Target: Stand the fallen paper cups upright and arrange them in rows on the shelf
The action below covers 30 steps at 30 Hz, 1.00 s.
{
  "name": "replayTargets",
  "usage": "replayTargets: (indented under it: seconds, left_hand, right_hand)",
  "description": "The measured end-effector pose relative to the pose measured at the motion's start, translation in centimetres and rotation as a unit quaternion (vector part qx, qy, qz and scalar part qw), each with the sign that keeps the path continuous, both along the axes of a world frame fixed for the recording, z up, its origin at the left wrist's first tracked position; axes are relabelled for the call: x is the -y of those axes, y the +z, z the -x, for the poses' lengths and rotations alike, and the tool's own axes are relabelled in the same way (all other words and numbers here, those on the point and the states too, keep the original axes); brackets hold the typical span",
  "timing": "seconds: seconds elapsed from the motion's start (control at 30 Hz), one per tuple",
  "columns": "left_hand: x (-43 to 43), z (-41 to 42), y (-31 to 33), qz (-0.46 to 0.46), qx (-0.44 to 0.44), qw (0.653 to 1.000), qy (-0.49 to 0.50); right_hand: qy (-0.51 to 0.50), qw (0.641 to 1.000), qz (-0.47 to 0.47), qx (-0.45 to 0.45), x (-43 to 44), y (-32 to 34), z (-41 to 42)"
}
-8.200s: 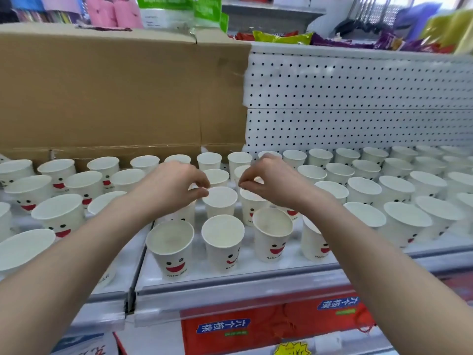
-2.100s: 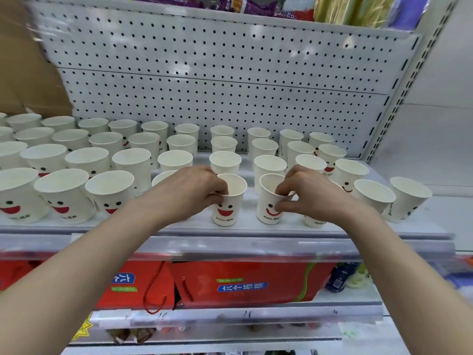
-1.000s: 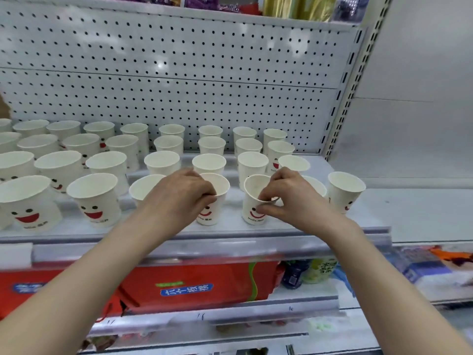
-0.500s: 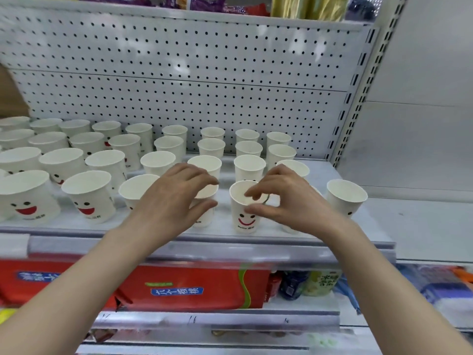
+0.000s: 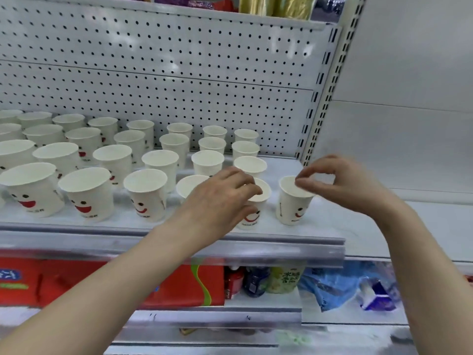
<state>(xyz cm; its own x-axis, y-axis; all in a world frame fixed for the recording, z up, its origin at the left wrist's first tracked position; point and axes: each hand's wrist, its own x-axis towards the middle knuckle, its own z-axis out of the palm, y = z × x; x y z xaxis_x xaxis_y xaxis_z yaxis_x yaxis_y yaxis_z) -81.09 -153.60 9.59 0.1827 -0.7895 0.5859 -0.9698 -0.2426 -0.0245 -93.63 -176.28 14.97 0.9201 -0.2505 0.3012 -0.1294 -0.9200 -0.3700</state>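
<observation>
White paper cups [image 5: 146,198] with red smiling faces stand mouth-up on the grey shelf [image 5: 322,226], in rows running back to the pegboard [image 5: 179,73]; none that I can see lies on its side. My left hand [image 5: 222,198] holds the front-row cup [image 5: 252,217], fingers hooked over its rim and thumb against its wall. I judge that this grip lets me slide it into line without crushing the thin paper. My right hand [image 5: 343,185] is at the end cup [image 5: 291,208], which stands just beside the first at the shelf's right end. Forefinger and thumb curl together at its rim, but motion blur makes it impossible to tell whether they have hold of it. My left hand covers most of the next cup along [image 5: 189,184]. The rows run out of frame at left, so I cannot vouch for them. The goods on the shelf below are too blurred to name.
</observation>
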Motion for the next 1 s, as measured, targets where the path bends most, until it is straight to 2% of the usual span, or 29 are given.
replayTargets:
  seconds: [0.13, 0.43, 0.67, 1.0]
  left_hand:
    - [1.2, 0.3, -0.3, -0.012, -0.030, 0.999, 0.034]
    - [1.3, 0.9, -0.1, -0.029, -0.090, 0.993, 0.067]
    - [1.2, 0.7, 0.4, -0.046, -0.094, 0.993, 0.063]
    - [1.3, 0.5, 0.6, -0.072, -0.096, 0.990, 0.069]
  right_hand:
    - [0.039, 0.997, 0.034, -0.056, 1.1, -1.5, 0.7]
    - [0.059, 0.995, 0.078, 0.008, -1.2, -2.7, -0.6]
    - [0.056, 0.992, 0.089, -0.072, -1.1, -1.0, 0.5]
    - [0.038, 0.987, 0.105, -0.117, -0.5, -0.7, 1.1]
